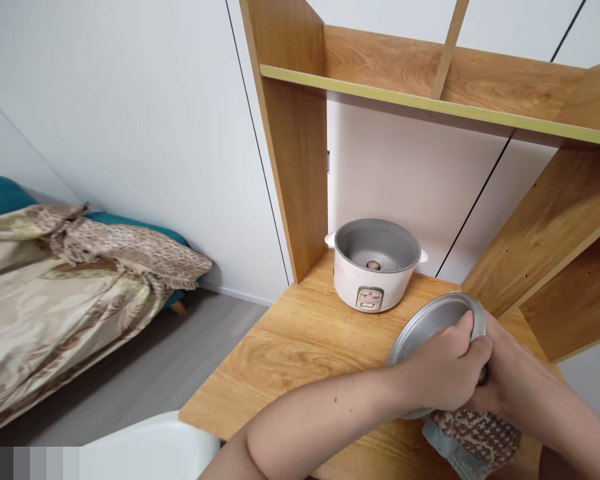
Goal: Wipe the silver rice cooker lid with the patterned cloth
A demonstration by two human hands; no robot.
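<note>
A round silver metal lid [420, 325] is tilted above the wooden tabletop, its inner face partly towards me. My left hand [447, 365] reaches across it, fingers closed at its right rim. From the right, my right hand [503, 370] holds the lid's outer side; its fingers are partly hidden. A brown-and-cream patterned cloth [480, 433] with a light blue part hangs below my hands. Behind them, a white rice cooker [347, 283] stands uncovered, its grey inside and central heating spring showing and no inner pot in it.
The wooden desk [260, 360] has a shelf [390, 100] above its back and upright boards on both sides. A white chair [153, 447] touches the front left of the view. Further left is a bed or sofa [70, 300] with a patterned cover.
</note>
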